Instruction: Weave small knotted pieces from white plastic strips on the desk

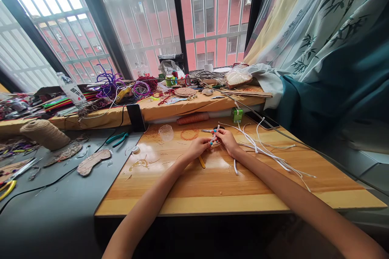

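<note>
Hands: left hand (199, 146), right hand (226, 141), white strip (214, 134) pinched between.

A wooden table (219, 186) stood below a wide barred window (142, 20), daylight pouring in. Right of the window hung a bamboo-print curtain (331, 20); beyond it rose a red building (212, 12).
</note>
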{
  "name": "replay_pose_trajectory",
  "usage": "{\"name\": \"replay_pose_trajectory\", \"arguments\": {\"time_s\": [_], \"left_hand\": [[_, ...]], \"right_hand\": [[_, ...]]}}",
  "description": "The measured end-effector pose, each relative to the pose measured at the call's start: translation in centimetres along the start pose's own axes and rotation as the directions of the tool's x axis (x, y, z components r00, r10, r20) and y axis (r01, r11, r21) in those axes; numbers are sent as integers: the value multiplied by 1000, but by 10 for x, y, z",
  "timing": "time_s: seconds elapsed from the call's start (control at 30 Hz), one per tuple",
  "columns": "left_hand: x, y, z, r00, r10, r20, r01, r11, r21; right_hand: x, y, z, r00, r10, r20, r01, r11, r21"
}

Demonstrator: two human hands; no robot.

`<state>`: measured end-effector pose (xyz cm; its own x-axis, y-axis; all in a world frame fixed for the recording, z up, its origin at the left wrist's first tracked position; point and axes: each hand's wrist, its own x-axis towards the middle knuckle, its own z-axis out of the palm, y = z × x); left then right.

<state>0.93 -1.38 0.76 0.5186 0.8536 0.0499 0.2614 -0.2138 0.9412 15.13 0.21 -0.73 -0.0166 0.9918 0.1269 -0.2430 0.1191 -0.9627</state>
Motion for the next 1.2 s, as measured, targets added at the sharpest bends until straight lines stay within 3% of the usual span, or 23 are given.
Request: {"name": "replay_pose_trajectory", "arguments": {"time_s": [0.2, 0.4, 0.77, 0.87, 1.07, 1.2], "left_hand": [[0, -1, 2, 996, 15, -87, -12, 999, 38], [1, 0, 4, 984, -10, -176, 13, 1000, 19], [1, -1, 6, 979, 2, -206, -6, 1000, -15], [0, 0, 4, 982, -11, -189, 0, 998, -61], [-2, 3, -3, 999, -26, -46, 19, 989, -149], [-2, 2, -5, 999, -41, -27, 35, 985, -171]], "right_hand": [[-2, -4, 2, 1000, -7, -18, 6, 1000, -31], [-4, -6, 5, 999, 14, 45, -11, 998, -65], [-5, -6, 4, 995, 33, 90, -28, 998, -55], [-7, -8, 6, 995, 30, 90, -25, 998, -54], [-7, -10, 5, 999, -37, -14, 36, 997, -72], [-6, -9, 3, 995, -68, -67, 62, 994, -88]]}}
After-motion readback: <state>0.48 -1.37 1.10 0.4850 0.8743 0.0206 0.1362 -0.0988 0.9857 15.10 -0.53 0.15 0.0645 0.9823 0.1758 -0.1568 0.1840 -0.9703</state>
